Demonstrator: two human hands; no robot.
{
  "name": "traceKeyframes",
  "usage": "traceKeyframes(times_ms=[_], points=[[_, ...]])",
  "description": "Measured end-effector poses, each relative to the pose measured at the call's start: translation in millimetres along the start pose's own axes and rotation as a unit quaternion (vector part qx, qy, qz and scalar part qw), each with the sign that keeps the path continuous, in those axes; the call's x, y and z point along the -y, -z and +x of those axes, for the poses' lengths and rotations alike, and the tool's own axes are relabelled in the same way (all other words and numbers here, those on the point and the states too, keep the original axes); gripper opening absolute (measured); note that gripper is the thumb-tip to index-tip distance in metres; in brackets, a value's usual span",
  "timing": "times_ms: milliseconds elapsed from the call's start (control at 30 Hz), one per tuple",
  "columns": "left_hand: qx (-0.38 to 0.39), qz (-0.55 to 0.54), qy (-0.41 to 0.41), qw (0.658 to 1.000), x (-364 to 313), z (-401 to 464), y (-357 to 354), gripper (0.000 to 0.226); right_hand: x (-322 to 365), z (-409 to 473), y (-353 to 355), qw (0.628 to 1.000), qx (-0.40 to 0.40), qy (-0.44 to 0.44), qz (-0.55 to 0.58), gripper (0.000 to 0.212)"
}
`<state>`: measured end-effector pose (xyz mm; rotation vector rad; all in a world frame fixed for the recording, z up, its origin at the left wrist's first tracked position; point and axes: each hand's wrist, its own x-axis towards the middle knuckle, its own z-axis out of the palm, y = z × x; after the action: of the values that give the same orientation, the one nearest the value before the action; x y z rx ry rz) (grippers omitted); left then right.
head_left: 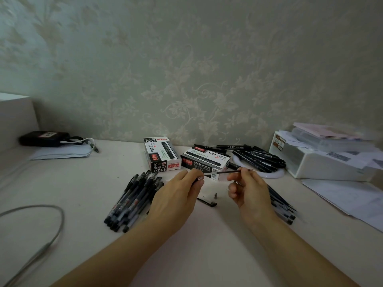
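Left hand [176, 195], right hand [248, 189]: both bare. Left forearm [124, 249], right forearm [290, 245]: bare from wrist down to bottom of view, slim, smooth. Left thumbnail [200, 178]: short, pale, slight shine. Knuckles faintly creased. Small metallic glint by right hand's curled fingers; ring or loose part, cannot tell.

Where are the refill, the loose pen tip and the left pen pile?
refill [224, 172]: head view, mid-shaft between the hands.
loose pen tip [215, 195]: head view, middle of its metal cone.
left pen pile [134, 198]: head view, a barrel at the pile's middle.
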<state>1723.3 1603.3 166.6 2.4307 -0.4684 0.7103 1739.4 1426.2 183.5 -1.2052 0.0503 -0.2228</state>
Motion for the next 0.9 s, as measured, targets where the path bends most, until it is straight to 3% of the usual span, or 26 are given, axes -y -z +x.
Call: traceKeyframes(times_ms=[633, 900], points=[[0.005, -0.009, -0.022, 1.0, -1.4, 0.2, 0.7, 0.021, -2.8, 0.3, 1.5, 0.999, 0.002, 0.004, -0.035, 0.023], [0.022, 0.013, -0.04, 0.999, 0.3, 0.3, -0.6, 0.022, 2.2, 0.7, 4.5, 0.985, 0.048, 0.087, -0.143, 0.019]])
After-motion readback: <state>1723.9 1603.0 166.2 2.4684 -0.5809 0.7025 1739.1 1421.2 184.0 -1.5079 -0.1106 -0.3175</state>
